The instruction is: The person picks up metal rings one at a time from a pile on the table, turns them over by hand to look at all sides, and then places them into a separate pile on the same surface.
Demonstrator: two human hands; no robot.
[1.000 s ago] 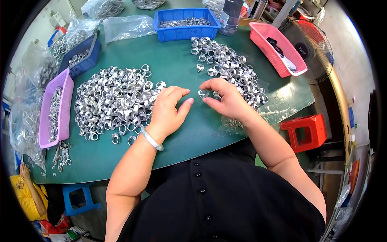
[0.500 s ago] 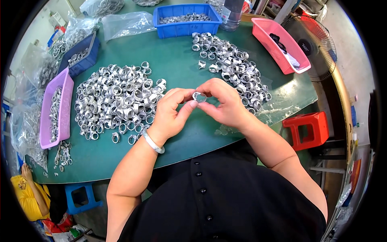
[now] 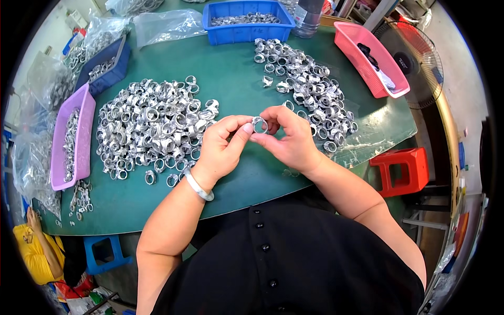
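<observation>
Item held: one small silver metal ring (image 3: pixel 260 125), sitting just above the centre of the frame, raised over the green table (image 3: pixel 231 84). Both hands are meeting on it.

Left hand (image 3: pixel 223 147): fingers curling inward, thumb and forefinger tips pinching the ring's left edge. A pale bangle (image 3: pixel 198 186) is circling the wrist.

Right hand (image 3: pixel 289 139): fingers bunching together, their tips gripping the ring from the right and above. The far side of the ring is being hidden by these fingertips, so its full form is hard to make out.

Left-centre: a large heap of silver rings (image 3: pixel 152 126) is lying on the table, its right edge near the left hand; single pieces are blurring into one another.

Upper right of centre: a second, looser spread of rings (image 3: pixel 307 89) is running diagonally down behind the right hand, partly on a clear plastic sheet (image 3: pixel 367 139).

Top centre: a blue tray (image 3: pixel 247 26) is holding more metal parts, too small to tell apart. Beside it, a clear plastic bag (image 3: pixel 168 26).

Upper right: a pink tray (image 3: pixel 370 58) is holding dark items, unclear in kind.

Left edge: a purple tray (image 3: pixel 73 136) with small metal pieces, and a dark blue bin (image 3: pixel 107 65) above it; bags beyond are being bent and cut off by the rim.

Right: a red stool (image 3: pixel 404 170). Lower left: a blue stool (image 3: pixel 105 254), partly under the table.
</observation>
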